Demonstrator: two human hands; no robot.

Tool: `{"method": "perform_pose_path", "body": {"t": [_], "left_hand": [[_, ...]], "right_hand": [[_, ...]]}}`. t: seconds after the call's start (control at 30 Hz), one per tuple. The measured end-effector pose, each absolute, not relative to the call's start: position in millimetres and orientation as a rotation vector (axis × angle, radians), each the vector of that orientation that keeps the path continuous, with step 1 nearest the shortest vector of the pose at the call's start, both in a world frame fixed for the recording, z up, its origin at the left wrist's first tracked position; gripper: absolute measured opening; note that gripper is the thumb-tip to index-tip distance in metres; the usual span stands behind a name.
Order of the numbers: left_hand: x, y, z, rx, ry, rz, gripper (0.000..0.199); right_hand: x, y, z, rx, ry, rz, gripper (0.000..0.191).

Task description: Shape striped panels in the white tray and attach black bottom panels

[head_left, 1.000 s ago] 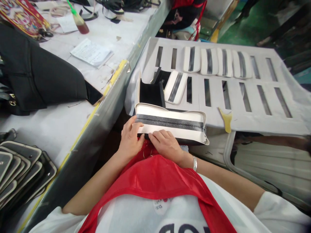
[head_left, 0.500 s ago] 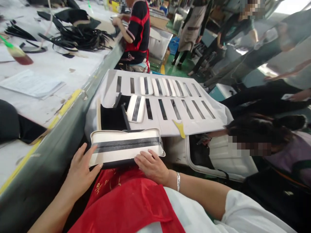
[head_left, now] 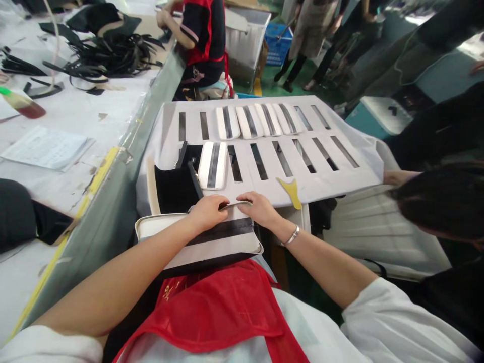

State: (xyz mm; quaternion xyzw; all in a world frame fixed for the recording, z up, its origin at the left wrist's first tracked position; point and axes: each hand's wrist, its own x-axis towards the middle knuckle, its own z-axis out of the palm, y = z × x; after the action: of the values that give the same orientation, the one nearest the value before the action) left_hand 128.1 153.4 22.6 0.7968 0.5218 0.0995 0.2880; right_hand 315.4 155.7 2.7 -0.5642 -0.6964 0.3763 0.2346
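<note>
Across my lap lies a long white bag piece with a dark stripe (head_left: 230, 247); its rim is raised and its underside is black. My left hand (head_left: 209, 212) is closed on the far rim, fingers curled over it, with my forearm crossing the piece. Close by on the right, my right hand (head_left: 260, 209) also grips that far rim, with a small gap between the hands. My fingertips are partly hidden. Just beyond stands an open black-lined bag part (head_left: 176, 189), with a smaller white striped piece (head_left: 212, 165) against it.
A grey slotted board (head_left: 242, 194) holds several white striped pieces (head_left: 247, 122) at its back and a yellow forked piece (head_left: 290, 190) at its front edge. On the left is a workbench (head_left: 124, 108) with black straps (head_left: 102, 55) and papers (head_left: 47, 146). A co-worker's head (head_left: 442, 201) is at right.
My left hand has moved from the piece's left end to its far rim. My right hand has gone from the near side to the far rim. The view has shifted slightly.
</note>
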Motion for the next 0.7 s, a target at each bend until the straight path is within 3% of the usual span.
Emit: {"method": "perform_pose_path", "body": {"t": [0.13, 0.23, 0.43, 0.7], "left_hand": [[122.1, 161.7, 18.2, 1.837, 1.308, 0.341, 0.029], [121.2, 163.3, 15.6, 1.713, 1.256, 0.402, 0.026], [111.9, 160.2, 12.7, 2.003, 1.172, 0.459, 0.023], [117.8, 132.7, 15.6, 2.915, 0.936, -0.009, 0.039]], "right_hand": [[304.7, 152.7, 0.1, -1.634, -1.565, 1.400, 0.021], [304.8, 149.8, -3.7, -1.616, -1.475, 1.443, 0.017], [320.6, 144.5, -13.2, -1.173, -1.951, 0.902, 0.017], [327.7, 132.8, 12.9, -0.856, -2.854, 0.011, 0.035]]}}
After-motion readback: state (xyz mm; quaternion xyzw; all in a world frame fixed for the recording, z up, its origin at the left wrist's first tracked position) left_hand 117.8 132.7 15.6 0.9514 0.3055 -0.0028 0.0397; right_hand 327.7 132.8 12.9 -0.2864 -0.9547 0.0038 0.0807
